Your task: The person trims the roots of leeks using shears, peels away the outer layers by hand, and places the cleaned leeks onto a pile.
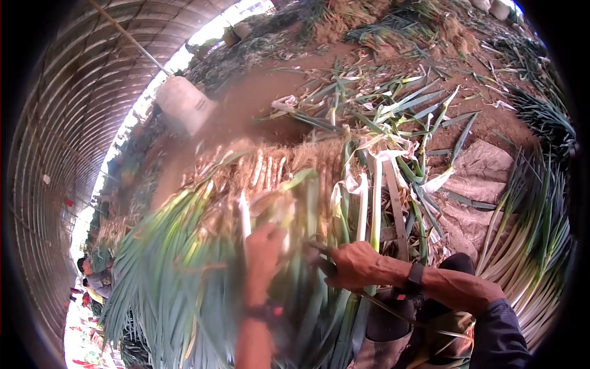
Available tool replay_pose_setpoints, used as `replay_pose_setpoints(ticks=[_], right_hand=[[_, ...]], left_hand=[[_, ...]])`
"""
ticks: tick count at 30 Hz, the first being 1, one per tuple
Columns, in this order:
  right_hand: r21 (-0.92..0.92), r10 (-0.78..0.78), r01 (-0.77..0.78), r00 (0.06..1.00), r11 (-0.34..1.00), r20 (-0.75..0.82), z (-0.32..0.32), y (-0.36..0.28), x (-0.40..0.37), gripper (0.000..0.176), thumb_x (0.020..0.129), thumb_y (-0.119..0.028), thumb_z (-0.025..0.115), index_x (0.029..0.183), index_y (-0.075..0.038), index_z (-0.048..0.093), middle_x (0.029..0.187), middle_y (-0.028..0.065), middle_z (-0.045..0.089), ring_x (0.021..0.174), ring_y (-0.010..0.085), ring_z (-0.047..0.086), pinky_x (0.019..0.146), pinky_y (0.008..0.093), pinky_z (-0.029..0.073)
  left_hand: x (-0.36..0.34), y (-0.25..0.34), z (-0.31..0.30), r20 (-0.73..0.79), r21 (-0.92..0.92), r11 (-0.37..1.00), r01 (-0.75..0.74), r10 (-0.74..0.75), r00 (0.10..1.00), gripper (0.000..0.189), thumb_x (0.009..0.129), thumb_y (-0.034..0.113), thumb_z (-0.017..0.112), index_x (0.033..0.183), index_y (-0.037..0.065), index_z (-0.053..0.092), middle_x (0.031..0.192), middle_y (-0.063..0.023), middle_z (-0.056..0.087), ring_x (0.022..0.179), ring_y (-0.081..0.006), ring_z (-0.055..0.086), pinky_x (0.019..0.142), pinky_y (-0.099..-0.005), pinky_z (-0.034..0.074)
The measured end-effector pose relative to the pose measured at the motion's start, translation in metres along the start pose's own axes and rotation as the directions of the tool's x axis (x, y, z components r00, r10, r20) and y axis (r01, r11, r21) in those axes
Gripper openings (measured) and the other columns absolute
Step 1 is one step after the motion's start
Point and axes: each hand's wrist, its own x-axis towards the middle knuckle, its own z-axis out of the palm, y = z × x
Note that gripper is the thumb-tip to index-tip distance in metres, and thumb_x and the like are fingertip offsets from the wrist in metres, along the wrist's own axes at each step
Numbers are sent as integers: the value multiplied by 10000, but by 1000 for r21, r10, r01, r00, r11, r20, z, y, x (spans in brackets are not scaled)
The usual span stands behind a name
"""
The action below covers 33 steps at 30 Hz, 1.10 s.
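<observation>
My left hand (265, 246) is closed over the pile of leeks (178, 264), smeared by motion. A blurred pale leek stalk (284, 215) rises from its fingers, and another white leek stalk (244, 216) stands just beside it. My right hand (355, 264) is wrapped round a dark hand tool (321, 248) whose tip points left toward the left hand. Blur hides the tool's exact kind. Green leaves spread toward me, while the roots (270, 163) lie at the far side of the pile. Upright white leek stalks (376, 206) are just beyond the right hand.
A wooden slat (395, 212) and crumpled sacking (476, 178) lie to the right. More leeks (522, 258) are heaped at the far right. Cut leaves litter the brown soil (332, 55). A white sack (184, 104) stands farther back. People (97, 277) sit at the left.
</observation>
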Motion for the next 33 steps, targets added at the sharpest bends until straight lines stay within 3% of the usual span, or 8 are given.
replay_pose_setpoints(ticks=[4,7,11,19,23,27,29,33], right_hand=[[65,86,-90,994,994,61,7,11,29,690,819,-335,683,1455,-155,485,651,147,654,595,363,659,571,477,524],[-55,49,-48,998,997,31,4,13,48,327,958,-247,606,1269,-178,679,625,16,584,462,134,528,394,293,428],[-28,95,-94,995,995,35,13,27,80,383,921,-310,574,1252,-126,632,593,79,592,470,245,585,454,407,479],[-13,247,-247,969,969,14,2,37,127,271,958,-331,556,885,-94,665,594,-22,542,470,96,488,409,275,421],[63,257,-263,962,963,95,-30,23,111,251,965,-350,585,1016,-149,726,676,-11,567,589,93,554,483,276,462],[208,70,-110,979,972,192,-55,15,60,290,952,-329,623,1196,-173,646,687,25,623,572,123,589,512,287,497],[280,0,-54,982,959,188,-46,16,40,354,877,-405,707,946,-61,661,658,70,669,585,199,672,567,372,537],[167,71,-114,968,979,240,-46,-4,6,420,839,-411,741,998,-32,657,667,132,662,643,282,697,629,415,543]], left_hand=[[18,1,-8,-29,15,997,-79,80,996,195,891,165,711,998,2,728,802,7,648,735,-87,565,695,-257,465],[26,4,-8,-48,-83,994,-75,71,996,187,886,159,722,997,9,733,783,16,646,731,-81,562,694,-251,460],[30,18,-10,-31,-174,983,-62,57,998,167,885,146,722,985,13,735,779,21,646,720,-67,552,675,-239,447],[45,43,-17,-4,-314,949,-31,32,999,207,910,136,683,1031,-29,716,776,-41,687,695,-107,605,644,-259,481],[73,37,-49,-284,-687,686,-240,50,957,595,919,150,662,1453,-25,464,1107,-173,702,965,-209,670,745,-347,565],[79,4,-75,-464,119,923,-366,377,801,745,905,161,687,1540,6,328,1337,-243,605,1180,-291,627,940,-428,548],[54,-14,-65,-352,392,871,-296,439,827,704,894,165,703,1510,21,395,1399,-239,571,1233,-307,604,1033,-446,507],[-2,-58,-14,46,552,801,-233,249,967,460,887,194,704,1306,40,591,1273,-198,642,1081,-371,660,940,-451,525]])
